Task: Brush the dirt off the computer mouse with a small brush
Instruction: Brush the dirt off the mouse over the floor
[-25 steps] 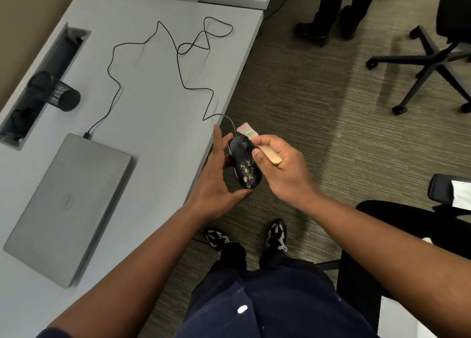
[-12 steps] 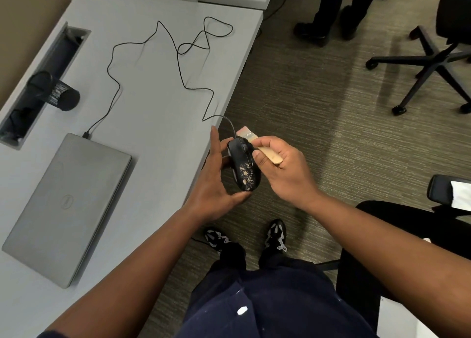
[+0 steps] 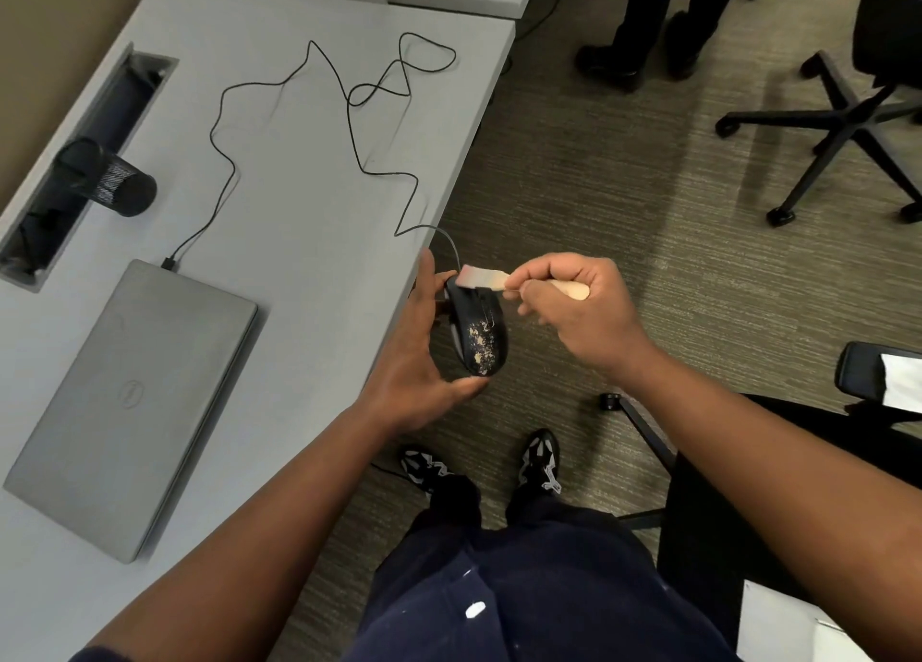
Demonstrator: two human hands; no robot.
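Observation:
My left hand (image 3: 419, 357) holds a black computer mouse (image 3: 478, 329) by its left side and rear, just off the desk's right edge above the carpet. Pale crumbs of dirt speckle the rear half of the mouse's top. My right hand (image 3: 578, 312) grips a small brush (image 3: 486, 279) by its light wooden handle. The brush's pale bristles rest on the front tip of the mouse, where the cable leaves it. The mouse's thin black cable (image 3: 359, 127) loops over the desk and plugs into the laptop.
A closed grey laptop (image 3: 129, 402) lies on the grey desk (image 3: 279, 202). A black mesh pen cup (image 3: 107, 177) lies beside a cable slot (image 3: 85, 162). Another person's legs (image 3: 653, 18) and office chair bases (image 3: 838, 127) stand on the carpet. A black chair (image 3: 798, 487) sits at my right.
My right hand has lifted off the mouse's right side, moved right and turned the brush so that its bristles now lie across the mouse's front tip. The left hand keeps its hold.

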